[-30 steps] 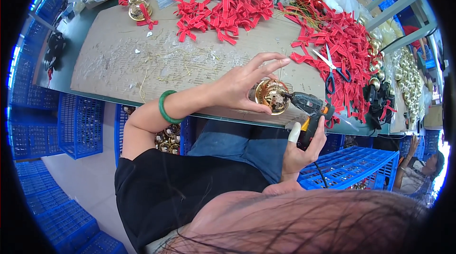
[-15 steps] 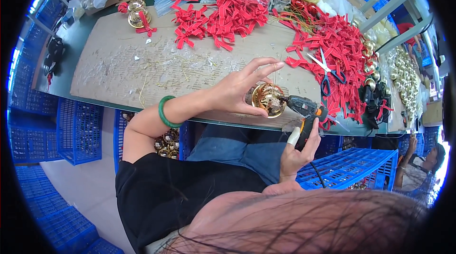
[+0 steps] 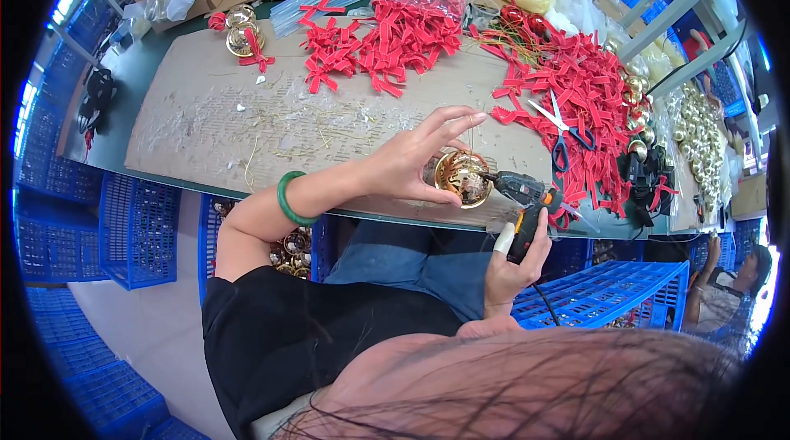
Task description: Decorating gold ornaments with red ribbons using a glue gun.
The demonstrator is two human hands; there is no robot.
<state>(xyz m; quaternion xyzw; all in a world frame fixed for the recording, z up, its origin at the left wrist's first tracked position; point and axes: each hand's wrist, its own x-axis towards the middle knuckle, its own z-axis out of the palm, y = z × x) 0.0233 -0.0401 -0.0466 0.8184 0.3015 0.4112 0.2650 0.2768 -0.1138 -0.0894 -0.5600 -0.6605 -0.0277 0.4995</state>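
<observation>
My left hand (image 3: 424,158) is closed on a shiny gold ball ornament (image 3: 467,180), with the thumb below it and the fingers curved over its top. A thin gold string shows above the ball. In my right hand (image 3: 518,263) is a black glue gun (image 3: 520,189) with orange parts, its nozzle at the right side of the ball. Whether the tip touches the surface I cannot tell. A pale cover wraps one finger or the thumb of that hand. Both hands are over the near edge of the cardboard-covered table (image 3: 313,156).
Red ribbon bows (image 3: 411,24) lie in heaps at the back and right, with open scissors (image 3: 559,129) on the right heap. Finished-looking gold balls (image 3: 241,32) stand at the back left. Clear glue sticks (image 3: 321,2) lie behind. Blue crates (image 3: 605,288) flank my lap.
My hands, the ball and the glue gun keep nearly the same places relative to one another. The whole view has shifted slightly.
</observation>
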